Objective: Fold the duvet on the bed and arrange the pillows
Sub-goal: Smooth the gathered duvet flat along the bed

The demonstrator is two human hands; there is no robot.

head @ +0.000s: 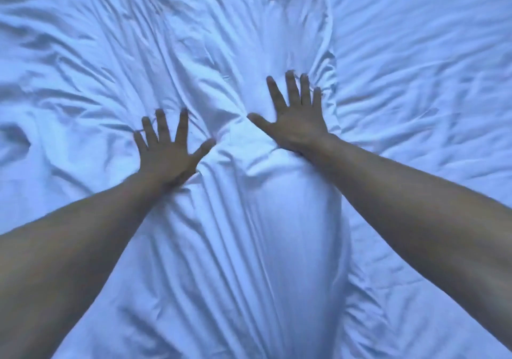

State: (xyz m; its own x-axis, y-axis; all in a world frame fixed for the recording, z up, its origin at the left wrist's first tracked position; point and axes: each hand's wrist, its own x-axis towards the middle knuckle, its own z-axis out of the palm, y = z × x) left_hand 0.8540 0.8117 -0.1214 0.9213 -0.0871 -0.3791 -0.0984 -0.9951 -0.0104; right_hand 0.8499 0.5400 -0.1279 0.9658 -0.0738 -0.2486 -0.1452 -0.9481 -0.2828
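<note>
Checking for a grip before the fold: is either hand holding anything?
Nothing is held. The left hand and right hand press flat, fingers spread, on the duvet.

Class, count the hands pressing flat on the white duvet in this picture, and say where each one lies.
2. The left hand presses the duvet left of centre, fingers spread. The right hand presses it right of centre, slightly farther up the bed, fingers spread too.

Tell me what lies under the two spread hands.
Both the left hand and right hand press flat on the wrinkled white duvet. Whatever lies beneath that puffed fabric is covered.
</note>
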